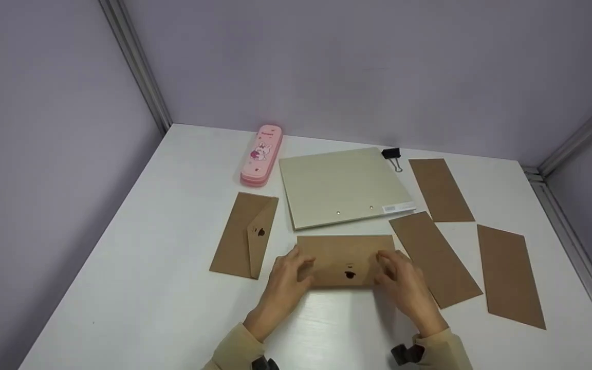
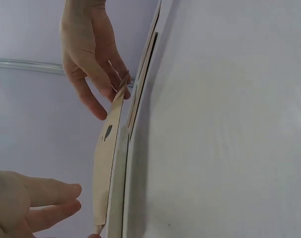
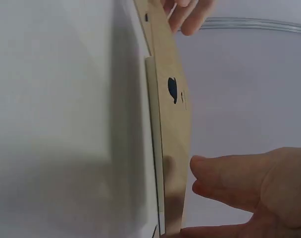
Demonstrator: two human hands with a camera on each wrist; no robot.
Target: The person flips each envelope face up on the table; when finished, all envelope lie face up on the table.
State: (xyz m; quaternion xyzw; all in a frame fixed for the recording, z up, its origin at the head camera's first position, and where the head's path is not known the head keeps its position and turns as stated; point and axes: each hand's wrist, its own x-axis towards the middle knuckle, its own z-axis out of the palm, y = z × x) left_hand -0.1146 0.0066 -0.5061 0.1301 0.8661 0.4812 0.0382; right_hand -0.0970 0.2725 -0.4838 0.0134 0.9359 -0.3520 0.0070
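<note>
A brown paper envelope (image 1: 345,252) with a small dark printed mark lies crosswise in front of the person, between both hands. At its left end my left hand (image 1: 290,275) holds it with bent fingers; in the left wrist view a fingertip (image 2: 94,235) is right at the envelope's end. My right hand (image 1: 404,280) grips the right end, its index finger and thumb spread over the face. In the left wrist view, that end's corner shows between the right hand's fingers. Another envelope (image 1: 237,236), its flap side up, lies to the left of the hands.
Behind the hands lies a pale green folder (image 1: 345,187), with a pink pencil case (image 1: 261,156) on its left and a black binder clip (image 1: 391,153) at its far right corner. Several brown envelopes (image 1: 437,259) are spread out on the right. Walls border the white table (image 1: 136,288).
</note>
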